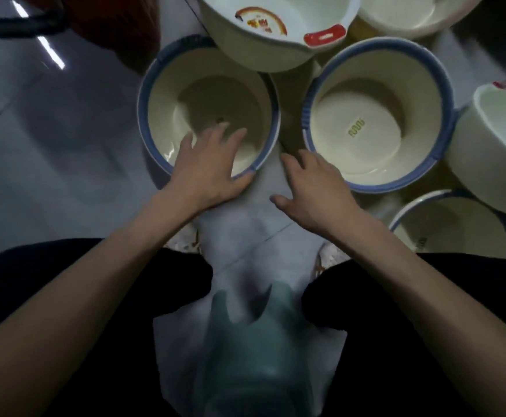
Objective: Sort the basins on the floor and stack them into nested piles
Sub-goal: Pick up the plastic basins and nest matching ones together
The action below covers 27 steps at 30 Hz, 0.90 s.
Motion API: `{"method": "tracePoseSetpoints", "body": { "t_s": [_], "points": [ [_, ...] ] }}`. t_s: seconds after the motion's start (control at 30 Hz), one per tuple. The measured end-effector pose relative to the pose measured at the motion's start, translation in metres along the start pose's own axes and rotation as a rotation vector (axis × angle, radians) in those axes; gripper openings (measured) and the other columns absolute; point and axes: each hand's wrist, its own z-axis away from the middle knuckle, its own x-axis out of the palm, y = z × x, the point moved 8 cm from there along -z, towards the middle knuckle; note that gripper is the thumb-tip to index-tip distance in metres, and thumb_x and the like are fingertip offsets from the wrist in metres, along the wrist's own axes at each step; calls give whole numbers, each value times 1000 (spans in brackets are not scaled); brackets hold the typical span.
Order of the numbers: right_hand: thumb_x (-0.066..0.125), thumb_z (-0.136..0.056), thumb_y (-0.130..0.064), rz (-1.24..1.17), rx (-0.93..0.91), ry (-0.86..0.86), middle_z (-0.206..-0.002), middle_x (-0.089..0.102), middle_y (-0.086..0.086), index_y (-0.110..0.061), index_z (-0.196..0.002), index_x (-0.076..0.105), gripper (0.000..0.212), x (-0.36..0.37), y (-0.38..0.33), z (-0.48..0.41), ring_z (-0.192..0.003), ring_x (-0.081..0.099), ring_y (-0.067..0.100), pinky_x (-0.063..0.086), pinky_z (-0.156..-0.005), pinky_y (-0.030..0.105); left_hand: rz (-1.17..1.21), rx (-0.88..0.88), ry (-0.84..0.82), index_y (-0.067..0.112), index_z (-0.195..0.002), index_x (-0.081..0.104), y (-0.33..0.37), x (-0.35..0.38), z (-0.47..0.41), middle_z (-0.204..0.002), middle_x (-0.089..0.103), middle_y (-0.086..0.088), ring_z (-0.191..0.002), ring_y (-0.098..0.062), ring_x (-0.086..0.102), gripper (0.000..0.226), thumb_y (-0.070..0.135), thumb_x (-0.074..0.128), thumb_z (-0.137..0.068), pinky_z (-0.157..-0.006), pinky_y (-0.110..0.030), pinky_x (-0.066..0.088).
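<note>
Glossy grey floor point(65, 130) carries round, smooth cream basins. Left hand point(209, 170), fingers spread flat, rests on the left blue-rimmed basin point(170, 94); right hand point(315, 188), fingers spread, lies at the right blue-rimmed basin point(366, 94).

The left blue-rimmed basin point(167, 85) stands upright beside its twin point(426, 94) (a red-handled basin point(239, 49) overlaps the former).

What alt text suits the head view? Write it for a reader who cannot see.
A person's left hand rests on the near rim of a blue-rimmed cream basin on the floor, fingers spread over its inside; the right hand is spread beside a second blue-rimmed basin. A red-handled rainbow-print basin and other cream basins crowd nearby.
</note>
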Motion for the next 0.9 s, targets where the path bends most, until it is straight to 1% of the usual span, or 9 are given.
{"method": "tracePoseSetpoints", "body": {
  "t_s": [0.03,0.1,0.2,0.3,0.37,0.53,0.73,0.83,0.9],
  "points": [
    [62,-86,-56,27,-29,33,-140,45,18,-15,-148,36,79,-4,0,-10,-131,41,40,38,-105,48,-25,20,41,26,-157,23,-1,-9,-14,-161,28,-16,-144,-37,34,87,69,48,-86,-115,-58,28],
    [61,-87,-57,106,-43,34,-146,41,20,-15,-150,33,80,-3,4,-22,-135,36,42,34,-109,51,-73,39,69,27,-158,22,-6,-18,-30,-163,25,-16,-144,-37,33,88,70,49,-86,-116,-56,30],
    [57,-88,-57,213,-33,46,-148,37,23,-16,-141,40,70,-6,16,-38,-139,30,46,28,-113,55,-111,63,87,28,-159,17,-14,-18,-43,-165,19,-15,-148,-37,27,91,70,51,-86,-118,-54,27],
    [57,-89,-55,242,-32,108,-145,39,25,-14,-136,44,64,-26,18,-38,-137,32,46,30,-112,55,-147,69,103,28,-159,16,-24,-23,-47,-166,15,-15,-150,-36,21,91,70,50,-87,-120,-56,24],
    [57,-91,-54,235,-17,142,-146,39,25,-14,-139,44,64,-42,20,-29,-138,32,46,31,-113,55,-159,78,109,28,-159,17,-22,-28,-42,-165,15,-16,-150,-37,21,90,70,51,-87,-120,-56,24],
    [56,-91,-58,240,30,146,-150,36,22,-17,-142,43,67,-56,23,5,-143,25,44,28,-116,55,-192,129,159,30,-159,19,-6,-38,-17,-166,15,-14,-149,-36,24,89,72,49,-86,-118,-56,26],
    [59,-88,-62,225,115,172,-142,46,18,-20,-140,50,68,-74,36,57,-132,39,37,37,-107,47,-187,73,185,31,-157,21,0,-51,17,-166,16,-16,-148,-37,27,86,71,50,-87,-118,-56,27],
    [60,-87,-60,188,176,168,-142,45,17,-21,-141,50,67,-68,45,83,-131,39,37,36,-107,48,-161,79,221,33,-156,26,17,-53,41,-165,19,-13,-147,-35,30,81,69,51,-88,-118,-54,29],
    [62,-86,-61,159,206,164,-146,42,16,-25,-144,47,69,-64,51,101,-133,38,37,35,-108,48,-140,89,252,33,-154,30,29,-55,58,-164,24,-12,-145,-34,33,78,68,51,-88,-116,-52,31]
  ]
}}
